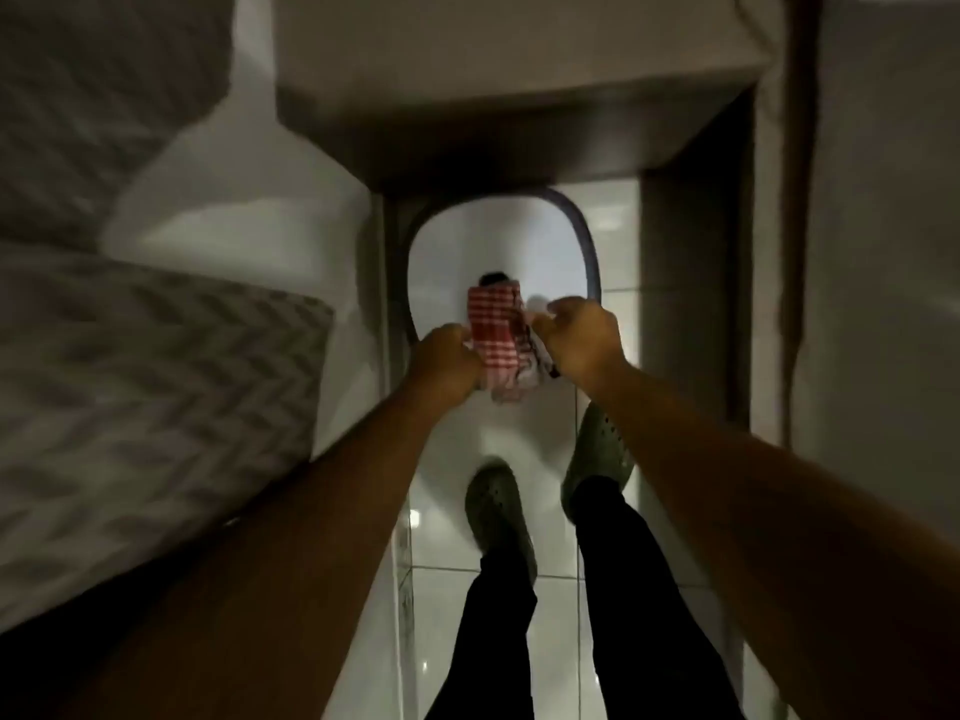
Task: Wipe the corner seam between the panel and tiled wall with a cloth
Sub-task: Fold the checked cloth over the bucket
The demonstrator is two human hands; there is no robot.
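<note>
A red-and-white checked cloth (496, 337) hangs between my two hands in front of me, above the floor. My left hand (447, 358) grips its left edge and my right hand (582, 340) pinches its right edge. A wall with a grey zigzag pattern (145, 366) rises on my left. A plain pale panel (883, 252) stands on my right. The picture is blurred and dim, so I cannot make out the corner seam.
Directly below the cloth is a white squat toilet pan (519, 241) with a dark rim, set in a glossy white tiled floor (608, 641). My feet in green clogs (498, 506) stand at its near end. A ledge (493, 70) spans the far wall.
</note>
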